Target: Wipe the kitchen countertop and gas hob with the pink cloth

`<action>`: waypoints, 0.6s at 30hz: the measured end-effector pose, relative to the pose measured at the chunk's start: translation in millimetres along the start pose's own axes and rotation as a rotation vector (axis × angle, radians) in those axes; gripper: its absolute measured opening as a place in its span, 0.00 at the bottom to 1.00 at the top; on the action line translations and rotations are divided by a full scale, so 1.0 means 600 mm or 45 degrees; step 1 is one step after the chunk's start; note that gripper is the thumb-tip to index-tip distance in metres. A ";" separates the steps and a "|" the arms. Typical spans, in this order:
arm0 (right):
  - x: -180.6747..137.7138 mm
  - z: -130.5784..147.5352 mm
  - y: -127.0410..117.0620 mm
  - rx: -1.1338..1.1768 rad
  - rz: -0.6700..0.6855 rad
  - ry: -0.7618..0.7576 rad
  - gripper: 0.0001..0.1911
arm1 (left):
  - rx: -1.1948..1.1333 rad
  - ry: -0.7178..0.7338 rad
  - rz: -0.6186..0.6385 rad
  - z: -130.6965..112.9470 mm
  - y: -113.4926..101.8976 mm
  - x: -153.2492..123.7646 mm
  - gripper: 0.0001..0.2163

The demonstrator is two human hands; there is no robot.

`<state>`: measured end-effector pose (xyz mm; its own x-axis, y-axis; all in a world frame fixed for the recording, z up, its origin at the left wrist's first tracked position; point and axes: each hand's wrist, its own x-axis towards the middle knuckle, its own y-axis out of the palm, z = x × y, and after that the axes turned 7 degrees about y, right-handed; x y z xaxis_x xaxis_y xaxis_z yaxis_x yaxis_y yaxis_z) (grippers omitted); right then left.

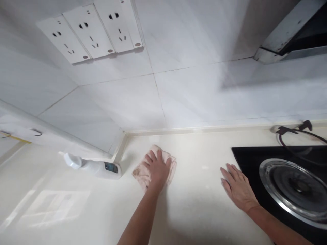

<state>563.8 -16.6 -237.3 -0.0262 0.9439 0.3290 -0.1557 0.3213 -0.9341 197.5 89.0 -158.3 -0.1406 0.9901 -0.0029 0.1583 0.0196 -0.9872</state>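
Note:
My left hand [158, 169] holds a crumpled pale pink cleaning cloth [142, 173] down against the white countertop [194, 204], near the back corner. The fingers are bent a little over the cloth, and brownish stains show on its left side. My right hand [237, 186] is empty, its fingers stretched out and slightly apart, at the left edge of the black gas hob [251, 158]. Whether its palm rests on the surface I cannot tell. Left of the cloth, a white spray bottle [95, 168] with a dark label lies on its side.
A round metal burner [268, 183] is set in the hob at right. Behind it lies a dark cable or hose [288, 131]. Wall sockets [92, 32] sit above the counter, and a metal range hood edge [270, 51] juts out at upper right. Hooks [37, 132] show at left.

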 end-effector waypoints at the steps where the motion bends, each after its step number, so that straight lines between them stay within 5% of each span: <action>1: 0.001 0.001 -0.001 0.001 0.005 0.003 0.24 | -0.011 0.054 0.003 -0.023 0.007 0.002 0.35; 12: 0.006 0.005 -0.007 0.032 0.044 0.026 0.27 | -0.183 0.503 0.170 -0.258 0.080 -0.004 0.41; 18: 0.009 0.002 -0.006 0.099 -0.019 0.031 0.36 | -0.274 0.713 0.287 -0.283 0.081 -0.056 0.41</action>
<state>562.9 -12.5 -232.0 0.0006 0.9410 0.3385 -0.2322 0.3294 -0.9152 376.0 80.1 -179.0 0.4415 0.8948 -0.0659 0.3252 -0.2280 -0.9177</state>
